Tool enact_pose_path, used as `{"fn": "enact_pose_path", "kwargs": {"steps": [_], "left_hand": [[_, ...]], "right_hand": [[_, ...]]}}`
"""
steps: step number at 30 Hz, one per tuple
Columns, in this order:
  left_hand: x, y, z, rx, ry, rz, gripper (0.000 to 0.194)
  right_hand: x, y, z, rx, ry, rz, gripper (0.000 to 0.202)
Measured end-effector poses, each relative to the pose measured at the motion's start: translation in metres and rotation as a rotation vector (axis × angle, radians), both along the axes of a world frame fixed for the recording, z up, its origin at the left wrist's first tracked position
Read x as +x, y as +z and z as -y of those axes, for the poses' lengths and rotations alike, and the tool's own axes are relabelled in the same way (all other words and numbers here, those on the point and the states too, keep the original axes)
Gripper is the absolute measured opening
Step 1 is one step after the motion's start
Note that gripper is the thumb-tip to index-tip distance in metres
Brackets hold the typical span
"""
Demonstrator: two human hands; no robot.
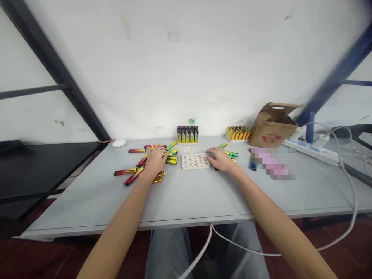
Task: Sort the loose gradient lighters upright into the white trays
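**Head view: both hands at the work area, perforated tray unfilled**

The left hand (155, 158) is over a loose, partly overlapping spread of slim metallic pieces that look like lighters: red-and-yellow lighters (124, 171) to its left, gold lighters (158, 179) below it and yellow-green lighters (171, 161) to its right. Its fingers are bent and close together, tips down among the pieces; whether they pinch one cannot be told.

The right hand (221, 159) is at the right end of the white tray (195, 168), thumb and fingertips by its edge, the fingers curled and slightly parted. Contact with the tray appears likely; a firm grip is not established. Green lighters (232, 154) lie just beside this hand, on its far side.

The white tray rests flat on the grey table (186, 197), between the hands, its rows of holes showing no pieces. Behind it, against the wall, stands a block of black-topped lighters (187, 135), upright. Further right, yellow pieces (238, 134) stand in similar rows beside an open carton (266, 133).

Assessment: the step in hand is judged to be picking out a loose lighter while the right hand steadies the tray. The next move calls for one lighter separated from its neighbours, held by its sides, and the tray kept flat.
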State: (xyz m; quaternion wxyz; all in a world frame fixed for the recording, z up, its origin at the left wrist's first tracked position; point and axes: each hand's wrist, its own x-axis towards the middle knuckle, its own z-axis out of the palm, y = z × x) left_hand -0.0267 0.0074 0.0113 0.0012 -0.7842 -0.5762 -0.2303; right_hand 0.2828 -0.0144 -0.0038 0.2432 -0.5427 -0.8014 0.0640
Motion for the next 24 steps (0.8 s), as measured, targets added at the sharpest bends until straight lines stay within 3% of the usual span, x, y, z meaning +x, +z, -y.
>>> {"fn": "enact_pose_path", "kwargs": {"steps": [4, 7, 9, 12, 18, 21, 24], "left_hand": [[0.007, 0.006, 0.003, 0.040, -0.011, 0.167, 0.028], [0.020, 0.012, 0.013, -0.038, -0.025, 0.476, 0.038], [0.033, 0.016, 0.023, -0.163, -0.156, 0.769, 0.039], [0.051, 0.018, 0.036, -0.325, -0.291, 1.001, 0.042], [0.068, 0.012, 0.045, -0.523, -0.437, 1.123, 0.043], [0.068, 0.013, 0.048, -0.675, -0.515, 1.055, 0.039], [0.065, 0.016, 0.053, -0.867, -0.569, 0.999, 0.037]], "right_hand": [[-0.001, 0.000, -0.001, 0.028, -0.010, -0.086, 0.035], [-0.007, 0.006, 0.004, 0.048, -0.002, -0.177, 0.033], [-0.015, 0.012, 0.010, 0.039, 0.022, -0.289, 0.034], [-0.031, 0.019, 0.019, -0.077, 0.110, -0.558, 0.037], [-0.051, 0.020, 0.023, -0.297, 0.212, -0.989, 0.040], [-0.052, 0.022, 0.024, -0.311, 0.231, -1.049, 0.034], [-0.054, 0.028, 0.029, -0.347, 0.339, -1.048, 0.029]]}}
